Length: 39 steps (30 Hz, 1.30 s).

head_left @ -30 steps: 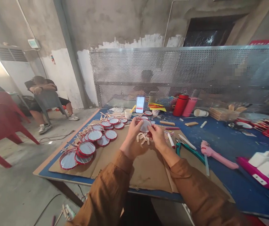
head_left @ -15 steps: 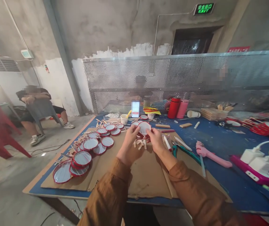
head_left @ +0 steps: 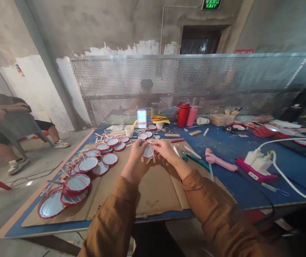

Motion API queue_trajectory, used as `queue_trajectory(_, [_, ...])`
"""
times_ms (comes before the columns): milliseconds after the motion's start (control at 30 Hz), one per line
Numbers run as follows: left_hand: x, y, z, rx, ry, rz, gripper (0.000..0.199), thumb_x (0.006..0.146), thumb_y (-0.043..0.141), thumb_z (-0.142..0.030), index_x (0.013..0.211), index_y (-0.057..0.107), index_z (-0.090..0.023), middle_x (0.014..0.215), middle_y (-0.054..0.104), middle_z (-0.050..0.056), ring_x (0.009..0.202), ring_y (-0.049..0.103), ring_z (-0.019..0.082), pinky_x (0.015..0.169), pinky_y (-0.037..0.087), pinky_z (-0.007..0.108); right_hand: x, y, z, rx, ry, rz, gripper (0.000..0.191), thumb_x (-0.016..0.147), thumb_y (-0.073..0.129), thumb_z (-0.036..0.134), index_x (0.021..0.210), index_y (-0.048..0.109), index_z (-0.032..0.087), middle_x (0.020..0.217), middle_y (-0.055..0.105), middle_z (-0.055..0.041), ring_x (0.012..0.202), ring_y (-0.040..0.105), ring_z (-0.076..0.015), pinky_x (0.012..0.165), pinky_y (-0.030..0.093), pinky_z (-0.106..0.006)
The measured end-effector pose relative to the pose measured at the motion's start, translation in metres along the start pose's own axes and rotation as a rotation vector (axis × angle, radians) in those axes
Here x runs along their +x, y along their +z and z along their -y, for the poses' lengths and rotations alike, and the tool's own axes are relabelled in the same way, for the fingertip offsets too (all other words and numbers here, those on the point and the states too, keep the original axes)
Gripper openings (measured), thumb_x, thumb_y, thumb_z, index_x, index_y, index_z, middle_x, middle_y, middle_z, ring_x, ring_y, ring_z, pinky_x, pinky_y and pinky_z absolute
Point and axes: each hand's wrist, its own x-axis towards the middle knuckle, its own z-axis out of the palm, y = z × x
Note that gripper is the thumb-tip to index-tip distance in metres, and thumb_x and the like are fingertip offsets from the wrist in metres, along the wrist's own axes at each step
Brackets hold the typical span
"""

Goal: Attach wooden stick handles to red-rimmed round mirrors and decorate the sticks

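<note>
Red-rimmed disc, left hand, right hand, EXIT sign

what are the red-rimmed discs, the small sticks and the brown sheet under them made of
The red-rimmed discs have shiny, silvery faces that catch the light, so probably foil or film, though I can't rule out glass; the red rims look like glossy plastic or paint. The small sticks look like bare, matte pale wood. The brown sheet looks like plain cardboard, with creased folds.
</note>
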Motion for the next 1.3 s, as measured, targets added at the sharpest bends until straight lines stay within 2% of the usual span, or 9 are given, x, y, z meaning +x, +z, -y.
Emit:
queue_trajectory(133, [0.001, 0.000, -0.003, 0.038, -0.047, -0.001, 0.014, 0.079, 0.061, -0.025, 0.069, 0.057, -0.016, 0.067, 0.059, 0.002, 0.059, 0.051, 0.011, 0.053, 0.038, 0.021, 0.001, -0.041, 0.002, -0.540, 0.008, -0.364, 0.023, 0.089, 0.048, 0.022, 0.093, 0.070, 0.019, 0.091, 0.074, -0.0075, 0.079, 0.070, -0.0185, 0.067, 0.050, -0.025])
queue_trajectory(167, [0.000, 0.000, -0.005, 0.047, -0.056, -0.008, 0.014, 0.079, 0.061, -0.024, 0.067, 0.056, -0.016, 0.066, 0.059, 0.002, 0.058, 0.051, 0.011, 0.052, 0.038, 0.022, 0.001, -0.051, 0.002, -0.706, 0.067, -0.396, 0.025, 0.089, 0.048, 0.021, 0.094, 0.072, 0.020, 0.097, 0.075, -0.0095, 0.089, 0.070, -0.0209, 0.074, 0.050, -0.027])
queue_trajectory(267, [-0.001, 0.001, -0.008, 0.065, -0.070, -0.031, 0.015, 0.077, 0.062, -0.021, 0.065, 0.056, -0.017, 0.066, 0.059, 0.003, 0.057, 0.051, 0.012, 0.051, 0.037, 0.022, 0.002, -0.070, -0.004, -0.967, 0.234, -0.284, 0.029, 0.087, 0.049, 0.016, 0.099, 0.075, 0.019, 0.106, 0.074, -0.0144, 0.101, 0.068, -0.0250, 0.081, 0.048, -0.030])
queue_trajectory(500, [-0.005, -0.001, -0.008, 0.096, -0.102, 0.023, 0.013, 0.082, 0.061, -0.029, 0.079, 0.058, -0.017, 0.064, 0.060, 0.001, 0.049, 0.053, 0.011, 0.043, 0.035, 0.019, 0.004, -0.066, -0.017, -1.021, 0.241, -0.153, 0.020, 0.079, 0.062, 0.017, 0.092, 0.077, 0.015, 0.093, 0.076, -0.0155, 0.094, 0.070, -0.0229, 0.075, 0.046, -0.025])
queue_trajectory(633, [-0.008, -0.004, -0.009, 0.098, -0.149, 0.039, 0.017, 0.086, 0.056, -0.034, 0.086, 0.057, -0.017, 0.065, 0.059, 0.000, 0.041, 0.049, 0.009, 0.035, 0.030, 0.018, 0.004, -0.062, -0.016, -0.999, 0.188, -0.085, 0.013, 0.078, 0.065, 0.024, 0.080, 0.076, 0.016, 0.079, 0.076, -0.0093, 0.082, 0.071, -0.0201, 0.064, 0.043, -0.022])
queue_trajectory(733, [-0.006, -0.006, -0.007, 0.044, -0.159, 0.011, 0.018, 0.086, 0.058, -0.034, 0.088, 0.056, -0.016, 0.070, 0.060, 0.000, 0.042, 0.052, 0.008, 0.035, 0.033, 0.018, 0.004, -0.060, -0.014, -0.973, 0.130, -0.122, 0.022, 0.087, 0.054, 0.025, 0.089, 0.075, 0.019, 0.090, 0.076, -0.0055, 0.086, 0.069, -0.0169, 0.064, 0.042, -0.021])
queue_trajectory(867, [-0.003, -0.006, -0.004, -0.002, -0.176, 0.005, 0.017, 0.086, 0.060, -0.031, 0.090, 0.057, -0.015, 0.072, 0.060, 0.000, 0.046, 0.056, 0.010, 0.036, 0.038, 0.018, 0.002, -0.059, -0.008, -0.979, 0.128, -0.171, 0.024, 0.087, 0.050, 0.019, 0.092, 0.073, 0.019, 0.097, 0.076, -0.0082, 0.092, 0.069, -0.0191, 0.067, 0.042, -0.023])
queue_trajectory(1133, [-0.007, -0.002, -0.006, -0.096, -0.191, 0.034, 0.019, 0.080, 0.068, -0.032, 0.080, 0.059, -0.015, 0.063, 0.060, 0.001, 0.043, 0.049, 0.007, 0.035, 0.033, 0.015, -0.005, -0.056, -0.004, -0.956, 0.165, -0.040, 0.015, 0.074, 0.071, 0.033, 0.073, 0.073, 0.018, 0.063, 0.071, -0.0080, 0.072, 0.072, -0.0228, 0.060, 0.044, -0.024])
queue_trajectory(1300, [-0.008, -0.001, -0.004, -0.098, -0.174, 0.048, 0.021, 0.083, 0.063, -0.035, 0.079, 0.060, -0.015, 0.063, 0.060, 0.003, 0.043, 0.048, 0.007, 0.035, 0.034, 0.017, -0.006, -0.056, -0.002, -0.933, 0.226, 0.038, 0.014, 0.074, 0.070, 0.028, 0.064, 0.070, 0.017, 0.052, 0.065, -0.0070, 0.057, 0.069, -0.0216, 0.056, 0.044, -0.025])
